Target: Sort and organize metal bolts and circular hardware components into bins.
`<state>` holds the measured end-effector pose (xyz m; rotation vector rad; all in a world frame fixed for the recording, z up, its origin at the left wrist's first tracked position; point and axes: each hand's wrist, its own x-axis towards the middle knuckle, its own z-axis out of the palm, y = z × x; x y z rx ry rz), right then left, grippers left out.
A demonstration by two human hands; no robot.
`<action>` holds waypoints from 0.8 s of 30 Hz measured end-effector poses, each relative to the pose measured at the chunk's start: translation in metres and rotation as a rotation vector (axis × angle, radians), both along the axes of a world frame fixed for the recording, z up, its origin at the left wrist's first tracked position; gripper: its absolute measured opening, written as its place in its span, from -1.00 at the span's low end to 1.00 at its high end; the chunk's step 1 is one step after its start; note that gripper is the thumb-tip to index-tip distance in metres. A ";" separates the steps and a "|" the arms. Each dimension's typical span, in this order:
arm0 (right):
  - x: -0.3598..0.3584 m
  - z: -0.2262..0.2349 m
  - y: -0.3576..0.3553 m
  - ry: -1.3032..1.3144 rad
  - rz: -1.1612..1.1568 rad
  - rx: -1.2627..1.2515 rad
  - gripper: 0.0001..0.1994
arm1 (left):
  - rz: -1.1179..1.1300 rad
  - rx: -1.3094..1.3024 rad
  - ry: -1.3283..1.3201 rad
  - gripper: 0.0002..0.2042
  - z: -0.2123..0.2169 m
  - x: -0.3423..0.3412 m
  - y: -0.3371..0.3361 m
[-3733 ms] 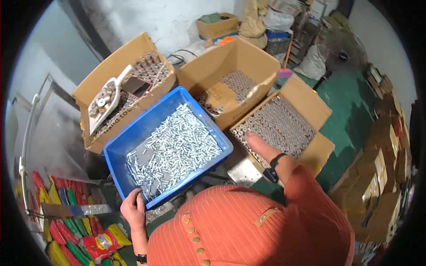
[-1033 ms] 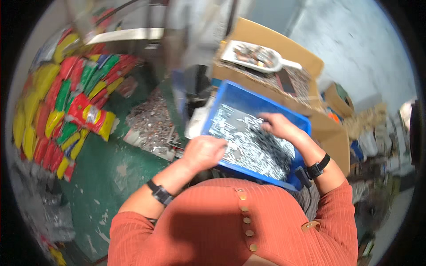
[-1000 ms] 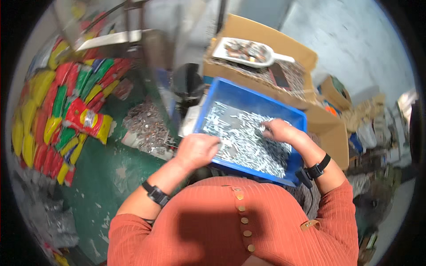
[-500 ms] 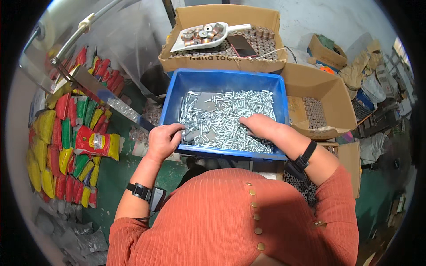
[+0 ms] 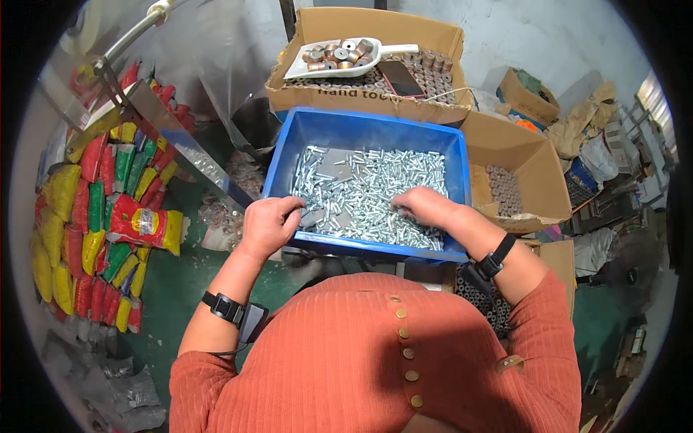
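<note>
A blue plastic bin [image 5: 375, 124] in front of me holds a layer of small silvery screws [image 5: 375, 184], with patches of its grey bottom showing between them. My left hand [image 5: 268, 222] is at the bin's near left corner, fingers curled in and thumb close to them over the rim; whatever it grips is hidden. Inside the bin, on the right, my right hand [image 5: 426, 206] reaches down with its fingertips pinched together among the screws. The back of that hand covers most of what the fingers hold.
Behind the bin, a cardboard box [image 5: 361, 103] holds rows of metal cylinders, a white scoop [image 5: 321, 70] of similar pieces and a phone [image 5: 401, 78]. Another open box [image 5: 534, 162] stands right. A metal bar [image 5: 191, 155] slants near the bin's left side. Coloured bags [image 5: 90, 216] are piled left.
The view has shifted slightly. My left fingers and thumb have moved a little at the bin's corner. The right hand stays among the screws, and more bare bottom shows near the left hand.
</note>
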<state>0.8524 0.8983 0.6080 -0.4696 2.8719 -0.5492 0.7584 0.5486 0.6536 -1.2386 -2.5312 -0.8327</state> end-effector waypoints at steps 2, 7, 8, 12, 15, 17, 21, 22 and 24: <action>0.000 0.000 0.003 0.026 -0.103 -0.106 -0.74 | -0.014 0.019 -0.001 -0.86 -0.001 -0.002 -0.002; -0.010 0.030 0.012 -0.547 -0.714 -0.962 -0.70 | -0.059 0.091 0.002 -0.87 -0.002 -0.002 -0.008; -0.013 0.048 0.001 -0.544 -0.778 -0.951 -0.71 | -0.077 0.109 -0.004 -0.88 0.000 -0.004 -0.007; -0.059 0.045 -0.010 -0.521 -0.783 -0.862 -0.75 | -0.114 0.210 -0.001 -0.89 -0.002 -0.005 -0.008; -0.109 0.036 -0.042 -0.116 -0.515 -0.134 -0.80 | -0.143 0.234 -0.008 -0.91 -0.009 -0.011 -0.009; -0.137 0.011 -0.053 -0.032 -0.271 0.364 -0.84 | -0.141 0.204 -0.027 -0.92 -0.009 -0.013 -0.008; -0.162 -0.021 -0.096 -0.103 -0.001 0.397 -0.82 | -0.164 0.268 -0.034 -0.89 -0.017 -0.015 -0.018; -0.164 -0.021 -0.101 -0.190 -0.055 0.400 -0.78 | -0.189 0.280 -0.045 -0.86 -0.018 -0.014 -0.018; -0.163 -0.011 -0.107 -0.258 0.038 0.522 -0.77 | -0.212 0.359 -0.050 -0.91 -0.030 -0.018 -0.018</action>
